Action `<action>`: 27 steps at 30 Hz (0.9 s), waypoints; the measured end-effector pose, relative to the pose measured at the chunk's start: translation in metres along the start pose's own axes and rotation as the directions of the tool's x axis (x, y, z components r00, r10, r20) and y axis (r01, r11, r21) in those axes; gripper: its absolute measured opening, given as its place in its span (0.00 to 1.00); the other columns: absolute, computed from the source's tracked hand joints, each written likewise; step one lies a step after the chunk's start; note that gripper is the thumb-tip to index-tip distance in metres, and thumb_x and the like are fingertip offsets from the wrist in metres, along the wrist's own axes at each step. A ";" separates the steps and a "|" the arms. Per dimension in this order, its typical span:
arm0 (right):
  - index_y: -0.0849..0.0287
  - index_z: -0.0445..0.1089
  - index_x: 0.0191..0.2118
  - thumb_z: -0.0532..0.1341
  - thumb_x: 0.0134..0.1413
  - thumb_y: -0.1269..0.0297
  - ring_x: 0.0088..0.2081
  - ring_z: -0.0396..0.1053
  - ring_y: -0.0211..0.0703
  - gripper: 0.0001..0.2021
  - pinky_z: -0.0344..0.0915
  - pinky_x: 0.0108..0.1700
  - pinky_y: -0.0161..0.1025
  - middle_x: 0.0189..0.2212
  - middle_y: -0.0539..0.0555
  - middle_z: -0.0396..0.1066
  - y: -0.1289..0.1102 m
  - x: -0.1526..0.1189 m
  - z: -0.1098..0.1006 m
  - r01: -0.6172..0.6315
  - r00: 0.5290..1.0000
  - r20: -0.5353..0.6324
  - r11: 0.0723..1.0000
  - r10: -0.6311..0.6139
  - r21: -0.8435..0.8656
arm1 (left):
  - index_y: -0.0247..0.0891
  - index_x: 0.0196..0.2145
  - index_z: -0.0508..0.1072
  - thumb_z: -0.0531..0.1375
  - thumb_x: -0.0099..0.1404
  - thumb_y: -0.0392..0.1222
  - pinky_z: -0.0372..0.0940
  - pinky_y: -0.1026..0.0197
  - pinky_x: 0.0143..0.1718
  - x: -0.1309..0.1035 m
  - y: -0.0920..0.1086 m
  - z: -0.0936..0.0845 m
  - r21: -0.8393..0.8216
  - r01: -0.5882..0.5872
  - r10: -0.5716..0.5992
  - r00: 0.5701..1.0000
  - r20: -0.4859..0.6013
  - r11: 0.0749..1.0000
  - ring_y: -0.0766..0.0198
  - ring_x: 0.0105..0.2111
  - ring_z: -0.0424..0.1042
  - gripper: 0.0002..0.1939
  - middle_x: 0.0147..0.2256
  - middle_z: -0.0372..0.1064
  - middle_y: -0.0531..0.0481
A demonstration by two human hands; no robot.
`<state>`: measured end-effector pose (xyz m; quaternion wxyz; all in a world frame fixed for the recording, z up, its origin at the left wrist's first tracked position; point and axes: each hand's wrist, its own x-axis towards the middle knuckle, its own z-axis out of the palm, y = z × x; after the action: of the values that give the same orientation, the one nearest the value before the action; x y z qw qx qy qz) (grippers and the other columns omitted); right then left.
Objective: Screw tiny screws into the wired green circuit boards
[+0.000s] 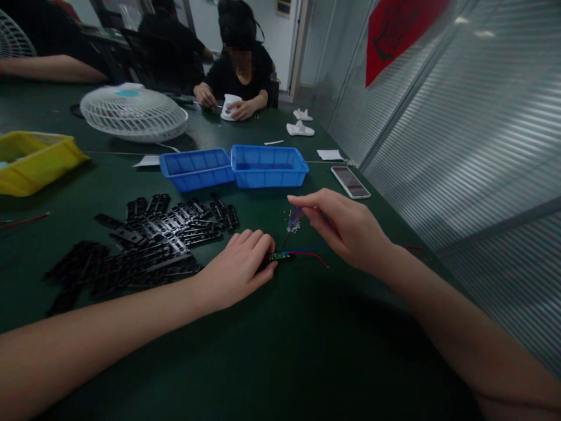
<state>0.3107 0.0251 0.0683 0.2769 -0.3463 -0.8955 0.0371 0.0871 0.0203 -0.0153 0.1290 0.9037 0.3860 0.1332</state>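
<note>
My left hand is closed on the left end of a small green circuit board, which appears to sit in a black holder on the table. A red wire and a blue wire run out from the board's right end. My right hand grips the clear purplish handle of a screwdriver. The tool leans, with its thin shaft pointing down at the board; whether the tip sits in a screw is too small to tell. Behind the handle lies a scatter of tiny screws.
Many black plastic strips are piled left of my hand. Two blue bins stand beyond, with a phone to their right. A yellow bin and a white fan are at left. Across the table a person handles a white part.
</note>
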 end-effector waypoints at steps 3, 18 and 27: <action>0.60 0.65 0.54 0.49 0.66 0.66 0.43 0.69 0.39 0.15 0.64 0.41 0.36 0.45 0.55 0.70 0.000 0.000 -0.002 -0.003 1.000 0.003 1.000 0.003 -0.011 | 0.39 0.39 0.61 0.51 0.68 0.47 0.56 0.54 0.39 0.000 0.000 -0.001 -0.009 -0.001 0.001 1.000 0.000 1.000 0.57 0.38 0.60 0.09 0.37 0.61 0.49; 0.60 0.66 0.31 0.43 0.67 0.54 0.28 0.63 0.36 0.21 0.47 0.27 0.36 0.26 0.51 0.68 0.000 0.002 -0.002 -0.054 0.989 0.104 0.915 0.104 -0.399 | 0.39 0.39 0.61 0.52 0.68 0.46 0.56 0.54 0.39 0.000 0.000 -0.001 0.002 -0.001 0.001 1.000 -0.007 1.000 0.57 0.38 0.60 0.08 0.37 0.61 0.49; 0.60 0.70 0.45 0.49 0.61 0.66 0.39 0.68 0.40 0.14 0.59 0.36 0.36 0.41 0.54 0.70 0.002 0.000 -0.009 -0.032 0.978 0.200 0.994 0.052 -0.105 | 0.39 0.39 0.61 0.51 0.68 0.46 0.57 0.54 0.39 0.001 0.000 0.000 0.006 -0.005 0.005 1.000 -0.008 1.000 0.57 0.38 0.60 0.08 0.38 0.62 0.48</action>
<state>0.3163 0.0258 0.0752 0.1653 -0.3733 -0.9123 0.0326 0.0880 0.0205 -0.0154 0.1242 0.9046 0.3846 0.1359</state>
